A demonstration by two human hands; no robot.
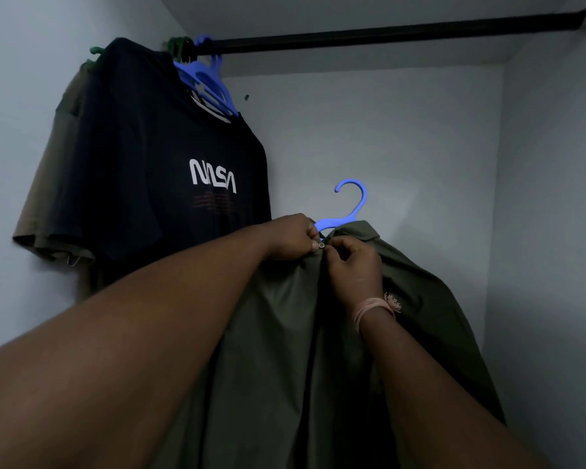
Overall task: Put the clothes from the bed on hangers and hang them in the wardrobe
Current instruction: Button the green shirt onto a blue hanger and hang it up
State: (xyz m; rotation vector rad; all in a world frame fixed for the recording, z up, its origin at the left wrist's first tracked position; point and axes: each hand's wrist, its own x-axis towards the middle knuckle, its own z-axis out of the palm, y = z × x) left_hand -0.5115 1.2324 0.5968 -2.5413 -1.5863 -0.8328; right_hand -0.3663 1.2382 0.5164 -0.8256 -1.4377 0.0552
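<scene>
An olive shirt [285,333] on a blue hanger [347,211] is pinched at its top button by the left hand [290,236] and right hand [354,265]; "NASA" is read on the hung black T-shirt [156,157].

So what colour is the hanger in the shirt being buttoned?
Blue hanger, clearest in the head view.

black rail [386,33], hangers [203,79], NASA T-shirt [170,164], olive garment [44,184]

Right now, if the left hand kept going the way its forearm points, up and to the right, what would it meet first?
Likely the blue plastic hanger just past the left hand, whose fingers pinch the olive green button-up shirt at the collar button. Beyond that, the pale wardrobe wall; depth is unclear.
</scene>
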